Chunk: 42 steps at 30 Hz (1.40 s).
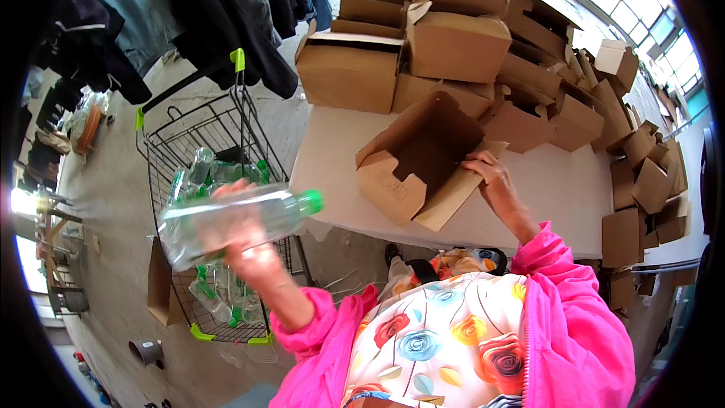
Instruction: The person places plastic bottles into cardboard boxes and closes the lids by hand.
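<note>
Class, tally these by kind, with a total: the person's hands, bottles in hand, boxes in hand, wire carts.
Hands: 2 (left hand, right hand)
Held bottles: 1 (clear bottle)
Held boxes: 1 (open cardboard box)
Wire carts: 1 (black cart)
Total: 5

Daylight is coming strongly from the tall windows (623,4) at the upper right, where they are glaring almost white. The desk (559,185) is receiving soft, even light, while the inside of the open cardboard box (427,155) is lying in brown shadow. The clear plastic bottle (204,225) is showing pale reflections, and the left fingers (235,187) around it are looking slightly blurred. Fisheye distortion is bending straight edges toward the rim, and black corners are framing the round view.
</note>
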Tool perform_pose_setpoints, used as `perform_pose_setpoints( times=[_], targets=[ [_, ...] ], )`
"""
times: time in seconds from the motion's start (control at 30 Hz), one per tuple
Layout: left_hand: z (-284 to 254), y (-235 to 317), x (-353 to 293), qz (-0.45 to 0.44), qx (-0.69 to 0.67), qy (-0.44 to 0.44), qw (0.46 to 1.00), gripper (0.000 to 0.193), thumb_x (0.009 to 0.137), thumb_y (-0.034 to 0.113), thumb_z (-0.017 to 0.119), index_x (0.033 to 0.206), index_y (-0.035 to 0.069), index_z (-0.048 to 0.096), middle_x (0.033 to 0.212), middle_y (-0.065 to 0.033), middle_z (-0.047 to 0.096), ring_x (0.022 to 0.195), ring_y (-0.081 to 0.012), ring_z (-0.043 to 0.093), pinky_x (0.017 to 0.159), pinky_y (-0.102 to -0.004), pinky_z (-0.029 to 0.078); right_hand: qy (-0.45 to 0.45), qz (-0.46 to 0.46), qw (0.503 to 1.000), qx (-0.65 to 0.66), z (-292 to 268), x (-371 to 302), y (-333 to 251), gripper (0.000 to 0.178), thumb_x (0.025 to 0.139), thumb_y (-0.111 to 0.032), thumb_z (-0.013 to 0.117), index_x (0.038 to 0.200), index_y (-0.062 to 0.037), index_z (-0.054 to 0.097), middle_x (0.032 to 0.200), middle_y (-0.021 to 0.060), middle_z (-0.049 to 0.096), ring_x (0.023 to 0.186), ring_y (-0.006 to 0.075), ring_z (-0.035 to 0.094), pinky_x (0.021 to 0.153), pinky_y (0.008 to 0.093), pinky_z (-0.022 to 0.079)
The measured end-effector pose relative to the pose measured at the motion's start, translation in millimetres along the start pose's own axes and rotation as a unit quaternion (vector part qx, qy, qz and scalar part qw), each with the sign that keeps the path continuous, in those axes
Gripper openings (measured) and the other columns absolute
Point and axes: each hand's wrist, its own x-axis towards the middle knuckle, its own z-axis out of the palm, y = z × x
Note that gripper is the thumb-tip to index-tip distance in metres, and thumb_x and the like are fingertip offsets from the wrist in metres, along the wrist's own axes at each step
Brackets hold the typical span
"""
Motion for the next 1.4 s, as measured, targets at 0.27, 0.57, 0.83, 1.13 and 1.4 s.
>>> perform_pose_setpoints(
  times=[0.27, 0.57, 0.83, 1.13, 1.4],
  targets=[
    [187, -106, -30, -0.083, 0.265, -0.357, 0.892, 0.06, 0.061, 0.012, 0.076, 0.11, 0.002, 0.041, 0.096, -0.0173, 0.059, 0.089, -0.0288, 0.058, 0.075, -0.0361, 0.047, 0.017, 0.021, 1.0, 0.007, 1, -13, 14, 0.041, 0.064, 0.012, 0.058, 0.101, -0.0064, 0.063, 0.12, 0.0167, 0.049, 0.099, 0.0365, 0.056, 0.082, 0.0392, 0.049],
    [159, -217, -58, -0.198, 0.554, -0.565, 0.578, 0.096, 0.051, 0.025, 0.081, 0.129, 0.002, 0.03, 0.099, -0.0274, 0.059, 0.09, -0.0383, 0.06, 0.078, -0.0395, 0.05, 0.11, 0.063, 0.989, -0.075, -13, -11, 33, 0.036, 0.059, 0.003, 0.065, 0.09, -0.0139, 0.07, 0.132, 0.019, 0.039, 0.121, 0.0367, 0.039, 0.098, 0.0445, 0.035],
    [107, -271, -96, -0.107, 0.499, -0.685, 0.52, 0.098, 0.045, 0.017, 0.082, 0.132, 0.004, 0.037, 0.137, -0.0226, 0.032, 0.127, -0.0364, 0.031, 0.106, -0.0363, 0.028, -0.119, -0.063, 0.952, -0.275, -26, 29, 39, 0.014, 0.069, -0.009, 0.06, 0.08, -0.0064, 0.068, 0.105, 0.0158, 0.057, 0.125, 0.0362, 0.034, 0.103, 0.0615, 0.015],
    [100, -240, -68, -0.277, 0.474, -0.564, 0.617, 0.075, 0.064, 0.02, 0.075, 0.128, 0.0, 0.041, 0.129, -0.0226, 0.042, 0.122, -0.0342, 0.038, 0.102, -0.0375, 0.033, -0.363, -0.093, 0.907, -0.194, -31, 97, 31, 0.021, 0.065, -0.021, 0.067, 0.079, -0.005, 0.068, 0.072, 0.0108, 0.063, 0.087, 0.0314, 0.06, 0.086, 0.0455, 0.042],
    [128, -93, -88, 0.171, 0.582, -0.162, 0.778, 0.061, 0.072, 0.007, 0.064, 0.128, 0.002, 0.04, 0.118, -0.0196, 0.048, 0.112, -0.0338, 0.046, 0.096, -0.0403, 0.037, -0.358, -0.077, 0.93, -0.022, -11, 123, 49, 0.052, 0.058, -0.024, 0.076, 0.1, 0.0018, 0.06, 0.093, 0.019, 0.059, 0.094, 0.0373, 0.055, 0.08, 0.0415, 0.044]
  ],
)
